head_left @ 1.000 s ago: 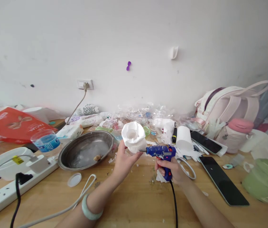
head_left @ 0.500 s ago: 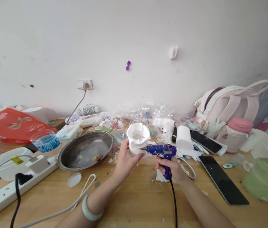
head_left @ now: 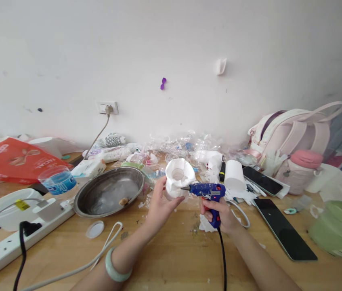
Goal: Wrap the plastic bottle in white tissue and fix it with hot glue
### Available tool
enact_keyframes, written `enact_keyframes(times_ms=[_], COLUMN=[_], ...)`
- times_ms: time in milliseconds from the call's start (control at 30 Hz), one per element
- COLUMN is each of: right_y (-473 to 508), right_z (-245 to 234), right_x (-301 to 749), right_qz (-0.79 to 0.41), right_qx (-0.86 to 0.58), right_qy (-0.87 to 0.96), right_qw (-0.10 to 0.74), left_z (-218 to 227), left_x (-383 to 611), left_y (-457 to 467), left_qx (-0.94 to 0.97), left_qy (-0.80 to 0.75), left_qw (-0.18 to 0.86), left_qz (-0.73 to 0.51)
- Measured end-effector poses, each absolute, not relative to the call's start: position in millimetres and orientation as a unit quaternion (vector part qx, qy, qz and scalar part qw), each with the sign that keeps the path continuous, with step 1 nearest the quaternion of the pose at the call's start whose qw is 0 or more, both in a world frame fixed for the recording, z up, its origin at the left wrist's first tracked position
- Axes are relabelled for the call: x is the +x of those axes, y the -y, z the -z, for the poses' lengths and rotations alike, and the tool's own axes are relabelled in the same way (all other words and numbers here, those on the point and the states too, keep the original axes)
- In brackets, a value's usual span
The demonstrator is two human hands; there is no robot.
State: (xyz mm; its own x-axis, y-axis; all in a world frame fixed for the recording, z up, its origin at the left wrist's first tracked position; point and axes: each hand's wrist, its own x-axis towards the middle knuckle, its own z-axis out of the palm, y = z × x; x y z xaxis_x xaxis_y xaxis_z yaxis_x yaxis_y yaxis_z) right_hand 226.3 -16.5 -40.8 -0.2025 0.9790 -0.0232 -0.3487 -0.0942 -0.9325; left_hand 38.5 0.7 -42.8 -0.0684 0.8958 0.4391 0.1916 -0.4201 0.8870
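A blue glue gun (head_left: pixel 207 190) is gripped in my right hand (head_left: pixel 219 213), its fingers wrapped round the handle. The gun points left, and a black cord runs down from its base. My left hand (head_left: pixel 162 205) holds a clear plastic cup-like piece wrapped in white tissue (head_left: pixel 180 174), thumb and fingers closed about its lower part. A round clear opening shows in the middle of the tissue. The metal nozzle (head_left: pixel 185 188) lies at the near side of the tissue; whether it touches I cannot tell.
Left of my hands stands a metal basin (head_left: pixel 110 192), with a white power strip (head_left: pixel 13 246) beyond it. A tissue roll (head_left: pixel 234 176), a dark tablet (head_left: pixel 284 228) and a green container (head_left: pixel 337 230) stand to the right. Crumpled clear plastic (head_left: pixel 173 145) lines the wall.
The tissue-wrapped piece has shifted slightly right and turned a little in my left hand. The glue gun has moved very slightly right.
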Motion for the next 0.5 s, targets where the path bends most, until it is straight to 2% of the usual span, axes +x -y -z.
enact_keyframes(times_ms=[200, 500], right_y=[16.8, 16.5], right_z=[40.2, 38.8], right_x=[228.4, 230.7], right_qz=[-0.649, -0.639], right_qx=[-0.346, -0.352], right_qy=[0.444, 0.446], right_qw=[0.512, 0.518], left_z=[43.9, 41.7], left_x=[38.3, 38.3], left_y=[-1.3, 0.7], left_qx=[0.606, 0.566], left_qy=[-0.444, -0.422], left_qw=[0.309, 0.402], left_qz=[-0.583, -0.584])
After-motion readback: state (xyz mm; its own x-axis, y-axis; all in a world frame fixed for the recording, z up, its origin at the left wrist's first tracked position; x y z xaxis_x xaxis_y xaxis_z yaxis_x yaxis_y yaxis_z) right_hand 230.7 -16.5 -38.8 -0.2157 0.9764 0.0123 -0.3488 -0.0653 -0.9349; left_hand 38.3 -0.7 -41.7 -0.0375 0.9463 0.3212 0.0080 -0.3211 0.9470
